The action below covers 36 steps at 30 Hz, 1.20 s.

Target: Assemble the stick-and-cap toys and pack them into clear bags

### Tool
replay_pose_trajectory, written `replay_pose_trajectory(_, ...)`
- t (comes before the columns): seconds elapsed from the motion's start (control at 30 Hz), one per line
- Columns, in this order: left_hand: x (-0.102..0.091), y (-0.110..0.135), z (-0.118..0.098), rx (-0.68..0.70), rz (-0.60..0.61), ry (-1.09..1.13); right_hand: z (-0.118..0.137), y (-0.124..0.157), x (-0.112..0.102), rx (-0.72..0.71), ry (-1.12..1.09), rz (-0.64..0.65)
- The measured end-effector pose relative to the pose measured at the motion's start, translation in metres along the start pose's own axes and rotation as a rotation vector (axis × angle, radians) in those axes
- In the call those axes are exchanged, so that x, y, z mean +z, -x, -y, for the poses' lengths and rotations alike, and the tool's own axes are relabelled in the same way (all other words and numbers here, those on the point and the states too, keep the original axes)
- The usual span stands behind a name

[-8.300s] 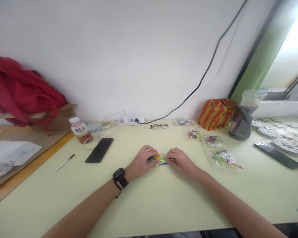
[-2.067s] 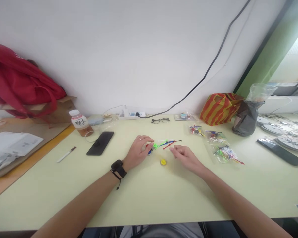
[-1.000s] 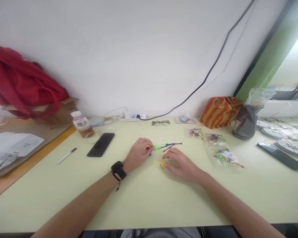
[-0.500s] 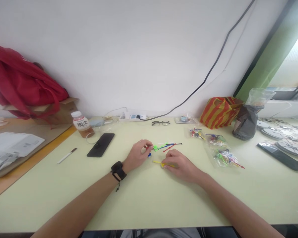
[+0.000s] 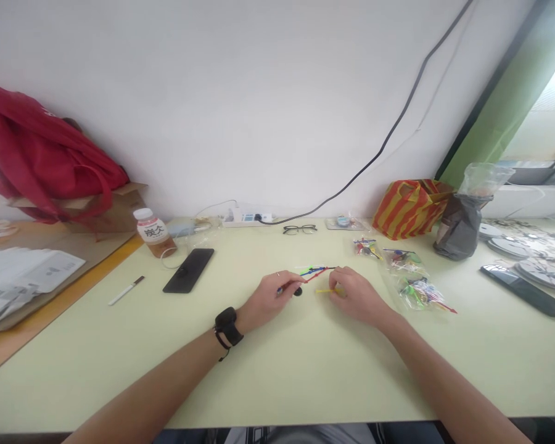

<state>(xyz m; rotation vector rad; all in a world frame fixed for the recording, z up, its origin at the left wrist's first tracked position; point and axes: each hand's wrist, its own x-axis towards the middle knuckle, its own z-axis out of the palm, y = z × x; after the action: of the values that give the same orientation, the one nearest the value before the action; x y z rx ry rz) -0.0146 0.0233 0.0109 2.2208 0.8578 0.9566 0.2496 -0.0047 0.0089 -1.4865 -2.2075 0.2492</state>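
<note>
Faced a plain white wall [image 5: 259, 111] above a pale green tabletop [image 5: 259, 370], with one black cable [image 5: 380, 148] slanting from upper right to one white power strip [image 5: 248, 219], and a window [image 5: 541, 145] at the right edge. Noted one red backpack [image 5: 50, 148] on a cardboard box [image 5: 127, 206] at the left, one labelled bottle [image 5: 153, 232] nearby and one white stick [image 5: 126, 291] with a brown end. Counted two smartphones: a black smartphone [image 5: 188, 270] left of centre and a dark smartphone [image 5: 525, 290] at far right. Found one pair of eyeglasses [image 5: 300, 229] near the wall, one red-and-yellow striped bag [image 5: 409, 208] right of centre, one grey plastic bag [image 5: 457, 231] beside it, and three clear packets [image 5: 420, 293] of coloured pieces in front.

Had the left hand [image 5: 271, 299], with one black watch [image 5: 228, 325] on its wrist, curled at frame centre, fingertips at the end of one red arrow-shaped strip [image 5: 317, 275], just beside one black disc [image 5: 298, 291]; could not tell its grip. Saw one blue strip [image 5: 312, 271] near the red one. Had the right hand [image 5: 358, 296] bent, fingers over one yellow strip [image 5: 322, 291]; could not tell whether pinched.
</note>
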Motion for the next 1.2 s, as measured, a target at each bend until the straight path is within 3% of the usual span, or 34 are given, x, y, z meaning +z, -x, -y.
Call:
replay_pose_trajectory(0.1, 0.007, 0.002, -0.005, 0.022, 0.15, -0.008, -0.012, -0.003, -0.002, 0.033, 0.069, -0.052)
replay_pose_trajectory(0.2, 0.012, 0.003, -0.001, 0.051, 0.237, -0.055, -0.022, -0.007, -0.001, 0.025, -0.034, -0.13)
replay_pose_trajectory(0.43, 0.01, 0.001, 0.003, 0.165, 0.145, -0.22, -0.041, -0.016, 0.011, -0.091, -0.132, -0.041)
replay_pose_trajectory(0.57, 0.004, 0.001, -0.003, 0.236, 0.2, -0.394, -0.04, -0.017, 0.017, -0.108, -0.161, -0.012)
replay_pose_trajectory(0.8, 0.003, 0.003, -0.005, 0.222, 0.264, -0.542, -0.036, -0.018, 0.016, -0.13, -0.148, -0.041)
replay_pose_trajectory(1.2, 0.004, 0.004, -0.005, 0.2, 0.228, -0.592, -0.035, -0.017, 0.013, -0.142, -0.076, -0.065)
